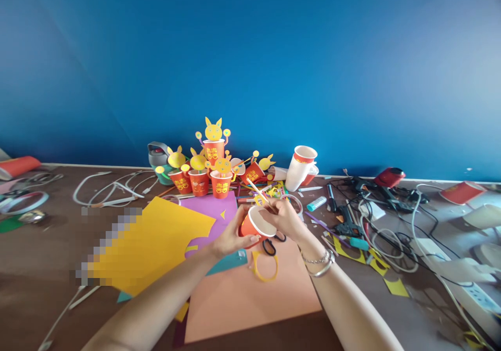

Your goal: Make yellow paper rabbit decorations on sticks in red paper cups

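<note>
My left hand (228, 240) is wrapped round a red paper cup (256, 225) with a white inside, tilted with its mouth toward me, above the peach paper sheet (250, 299). My right hand (282, 216) pinches a thin straw-like stick (256, 188) at the cup's rim; a yellow paper piece sits at its fingertips. Black-handled scissors (269, 246) and a yellow paper ring (265, 268) lie just under the cup. Bracelets circle my right wrist.
Several finished red cups with yellow animal heads (213, 171) stand by the blue wall. Yellow (156, 241) and purple (211, 205) sheets lie left. A stack of cups (300, 167), a glue gun (348, 223), tangled cables and a power strip (465, 283) fill the right. Tape rolls lie far left.
</note>
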Tool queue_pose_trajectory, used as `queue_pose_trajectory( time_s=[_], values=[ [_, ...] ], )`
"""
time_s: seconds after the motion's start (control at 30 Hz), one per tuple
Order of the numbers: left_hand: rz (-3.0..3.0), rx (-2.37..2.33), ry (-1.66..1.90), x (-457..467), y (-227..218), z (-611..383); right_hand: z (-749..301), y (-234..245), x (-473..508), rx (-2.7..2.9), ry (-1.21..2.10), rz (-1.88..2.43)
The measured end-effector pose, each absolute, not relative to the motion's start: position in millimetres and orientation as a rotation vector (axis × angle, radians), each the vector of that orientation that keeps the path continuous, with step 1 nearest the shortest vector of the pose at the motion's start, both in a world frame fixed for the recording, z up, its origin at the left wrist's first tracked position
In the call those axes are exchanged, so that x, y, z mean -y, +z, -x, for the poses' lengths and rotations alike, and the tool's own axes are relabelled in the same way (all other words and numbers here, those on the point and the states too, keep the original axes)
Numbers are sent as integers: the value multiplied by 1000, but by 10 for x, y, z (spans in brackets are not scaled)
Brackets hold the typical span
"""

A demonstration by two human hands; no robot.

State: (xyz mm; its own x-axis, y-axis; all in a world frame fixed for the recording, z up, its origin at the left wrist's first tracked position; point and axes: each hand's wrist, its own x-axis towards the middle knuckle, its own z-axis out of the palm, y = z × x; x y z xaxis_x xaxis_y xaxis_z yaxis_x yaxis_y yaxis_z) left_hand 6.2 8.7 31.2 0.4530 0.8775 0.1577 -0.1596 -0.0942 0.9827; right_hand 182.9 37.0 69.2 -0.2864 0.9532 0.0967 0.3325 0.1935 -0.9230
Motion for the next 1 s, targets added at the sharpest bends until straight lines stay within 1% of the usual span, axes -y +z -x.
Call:
queue_pose_trajectory(
  time_s=[0.1, 0.27, 0.37, 0.57, 0.73, 0.8, 0.9, 1.0],
  values=[
    [-1534, -650, 1031, -114, 277, -67, -1826, 700, -357, 1783, 1048, 1251],
    [-1668, -634, 1103, -158, 210, -79, -1760, 705, -306, 1832, 792, 1278],
    [-1689, -657, 1124, -170, 204, -74, -1741, 658, -297, 1861, 691, 1272],
    [-1660, -654, 1106, -155, 270, -57, -1746, 608, -312, 1871, 707, 1216],
    [-1515, -736, 1043, -107, 328, -51, -1787, 656, -368, 1732, 911, 1204],
    [-1462, -783, 1053, -100, 340, -46, -1843, 651, -418, 1615, 933, 1200],
    [-1420, -814, 1083, -123, 320, -31, -1968, 609, -506, 1593, 820, 1309],
    [-1354, -831, 1142, -190, 229, 2, -2078, 579, -546, 1824, 695, 1423]
  ],
)
